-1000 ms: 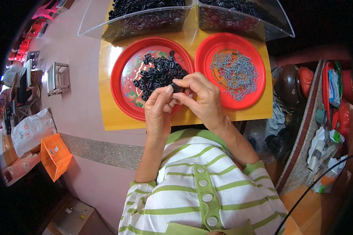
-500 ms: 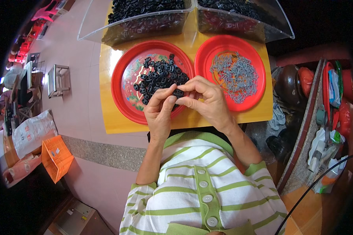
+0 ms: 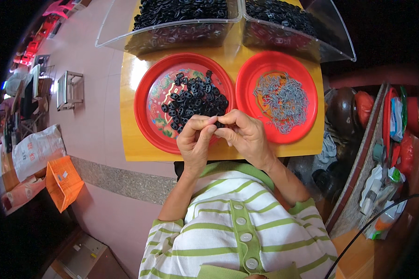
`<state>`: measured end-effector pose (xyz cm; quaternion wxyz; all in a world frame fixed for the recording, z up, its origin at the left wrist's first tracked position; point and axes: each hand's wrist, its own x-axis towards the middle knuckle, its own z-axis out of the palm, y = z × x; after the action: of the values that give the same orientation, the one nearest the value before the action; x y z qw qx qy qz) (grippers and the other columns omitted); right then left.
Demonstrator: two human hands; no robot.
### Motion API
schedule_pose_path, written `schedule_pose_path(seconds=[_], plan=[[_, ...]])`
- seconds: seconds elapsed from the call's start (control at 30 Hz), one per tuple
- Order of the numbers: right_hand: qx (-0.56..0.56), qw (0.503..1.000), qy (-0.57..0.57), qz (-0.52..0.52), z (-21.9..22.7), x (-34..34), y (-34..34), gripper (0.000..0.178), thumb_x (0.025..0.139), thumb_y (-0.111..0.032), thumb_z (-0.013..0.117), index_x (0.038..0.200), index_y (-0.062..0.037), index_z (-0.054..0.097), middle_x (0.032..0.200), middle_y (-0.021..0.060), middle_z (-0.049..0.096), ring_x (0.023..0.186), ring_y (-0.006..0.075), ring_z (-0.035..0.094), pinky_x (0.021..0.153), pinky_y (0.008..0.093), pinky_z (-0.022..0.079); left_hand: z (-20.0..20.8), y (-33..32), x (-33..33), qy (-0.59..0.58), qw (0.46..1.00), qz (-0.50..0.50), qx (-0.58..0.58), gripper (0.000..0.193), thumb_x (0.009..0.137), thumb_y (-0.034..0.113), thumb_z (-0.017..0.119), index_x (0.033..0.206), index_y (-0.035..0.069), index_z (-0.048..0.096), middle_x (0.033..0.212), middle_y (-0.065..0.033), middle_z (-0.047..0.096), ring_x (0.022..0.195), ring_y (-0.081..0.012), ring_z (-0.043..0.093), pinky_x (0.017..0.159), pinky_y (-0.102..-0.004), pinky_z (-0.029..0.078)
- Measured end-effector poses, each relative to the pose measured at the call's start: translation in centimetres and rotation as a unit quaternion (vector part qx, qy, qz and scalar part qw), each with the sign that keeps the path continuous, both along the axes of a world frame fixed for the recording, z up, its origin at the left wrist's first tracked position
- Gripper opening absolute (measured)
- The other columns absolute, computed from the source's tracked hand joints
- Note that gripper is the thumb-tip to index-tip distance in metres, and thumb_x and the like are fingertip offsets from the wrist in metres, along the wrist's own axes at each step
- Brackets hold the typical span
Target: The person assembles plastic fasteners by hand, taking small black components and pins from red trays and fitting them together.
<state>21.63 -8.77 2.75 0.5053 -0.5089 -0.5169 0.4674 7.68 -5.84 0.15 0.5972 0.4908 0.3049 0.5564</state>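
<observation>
Between my fingertips, over the near edge of the left red tray, is a small black plastic piece point(image 3: 219, 124), mostly covered by the fingers. My left hand point(image 3: 194, 145) pinches it from the left, thumb against forefinger. From the other side my right hand point(image 3: 247, 142) closes on the same piece with thumb and fingertips. Just beyond lies a pile of black plastic pieces point(image 3: 191, 103), oval with holes, in the round red tray point(image 3: 141, 100) with a patterned bottom. A second red tray point(image 3: 310, 104), to the right, carries many small grey screws point(image 3: 284, 100).
Two clear plastic bins point(image 3: 181, 39) full of black pieces stand at the far side of the yellow table point(image 3: 129, 139). On the left are a metal stool point(image 3: 70, 90), an orange bag point(image 3: 64, 182) and a white sack point(image 3: 38, 151). A cluttered shelf point(image 3: 358, 172) runs along the right.
Both hands have drawn slightly nearer to me, still pinching the black piece, which the fingers now cover more. The whole view has shifted a little, so trays and bins sit lower.
</observation>
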Motion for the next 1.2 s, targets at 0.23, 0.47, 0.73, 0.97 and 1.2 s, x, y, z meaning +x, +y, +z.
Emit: schedule_pose_path(seconds=[0.23,0.47,0.73,0.97,1.2], plan=[[-0.074,0.997,0.003,0.011,1.5,1.5,1.8,0.015,0.084,-0.007,0.065,0.096,-0.0008,0.060,0.080,0.0035,0.059,0.070,0.0071,0.054,0.060,0.0233,0.045,1.2,1.5,0.4,0.071,0.996,-0.008,-0.048,0.014,0.089,0.002,0.058,0.101,-0.003,0.063,0.091,-0.0062,0.058,0.077,-0.0095,0.057,0.069,-0.0205,0.047],[0.230,0.901,-0.240,-0.278,6.4,9.3,7.9,0.020,0.083,-0.013,0.067,0.100,-0.0038,0.064,0.089,0.0079,0.067,0.076,0.0122,0.061,0.066,0.0273,0.049,2.0,7.3,-1.1,0.423,0.886,0.075,0.175,0.018,0.082,0.001,0.063,0.100,0.002,0.065,0.086,-0.0113,0.061,0.076,-0.0216,0.061,0.067,-0.0298,0.047],[0.215,0.834,-0.387,-0.330,7.0,13.7,9.3,0.030,0.083,-0.009,0.066,0.112,-0.0096,0.064,0.084,0.0008,0.062,0.063,0.0058,0.047,0.060,0.0218,0.043,0.5,8.9,-1.5,0.508,0.839,0.026,0.193,0.020,0.077,0.003,0.066,0.096,0.003,0.066,0.086,-0.0129,0.060,0.081,-0.0293,0.059,0.074,-0.0366,0.046],[0.048,0.939,-0.323,-0.103,1.6,10.4,2.5,0.009,0.080,-0.010,0.065,0.085,-0.0032,0.063,0.080,0.0111,0.059,0.070,0.0248,0.059,0.062,0.0343,0.046,0.8,8.8,-1.4,0.477,0.871,-0.010,0.117,0.016,0.073,0.000,0.068,0.089,0.001,0.064,0.080,-0.0099,0.058,0.074,-0.0229,0.058,0.068,-0.0333,0.047],[0.025,0.921,-0.373,-0.110,-1.2,9.4,-0.4,0.008,0.078,-0.007,0.066,0.082,-0.0003,0.063,0.075,0.0100,0.057,0.064,0.0218,0.057,0.058,0.0311,0.044,1.4,7.7,-1.3,0.431,0.891,-0.003,0.142,0.013,0.073,-0.002,0.069,0.083,0.000,0.061,0.078,-0.0066,0.057,0.071,-0.0174,0.057,0.064,-0.0293,0.046]])
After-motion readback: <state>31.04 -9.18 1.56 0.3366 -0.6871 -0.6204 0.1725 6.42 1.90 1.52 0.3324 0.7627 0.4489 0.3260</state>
